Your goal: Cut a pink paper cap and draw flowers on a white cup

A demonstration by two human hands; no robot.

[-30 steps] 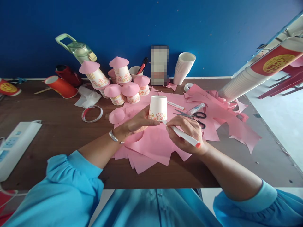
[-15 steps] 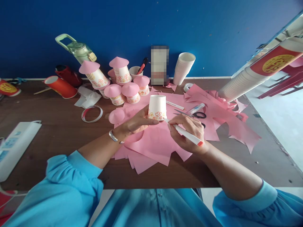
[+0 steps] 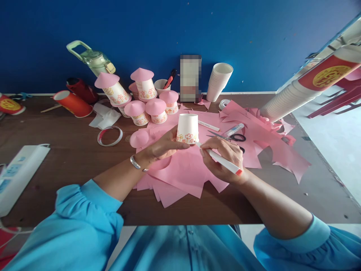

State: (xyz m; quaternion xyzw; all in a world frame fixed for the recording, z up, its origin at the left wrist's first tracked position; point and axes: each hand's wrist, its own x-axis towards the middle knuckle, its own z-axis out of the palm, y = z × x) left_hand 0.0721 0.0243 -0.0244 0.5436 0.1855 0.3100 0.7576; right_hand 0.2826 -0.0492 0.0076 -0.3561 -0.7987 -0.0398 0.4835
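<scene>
Your left hand (image 3: 162, 147) clamps the upturned paper cup (image 3: 187, 128) steady, while your right hand (image 3: 222, 156), at its 4 o'clock, pinches the marker (image 3: 221, 162), tip at the cup's rim.

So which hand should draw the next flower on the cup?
The right hand, probably: it grips the pen, whose tip is at the cup. The left hand is busy holding the upside-down cup.

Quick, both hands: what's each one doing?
Left hand: closed on upturned white paper cup.
Right hand: closed on white marker pen.
</scene>
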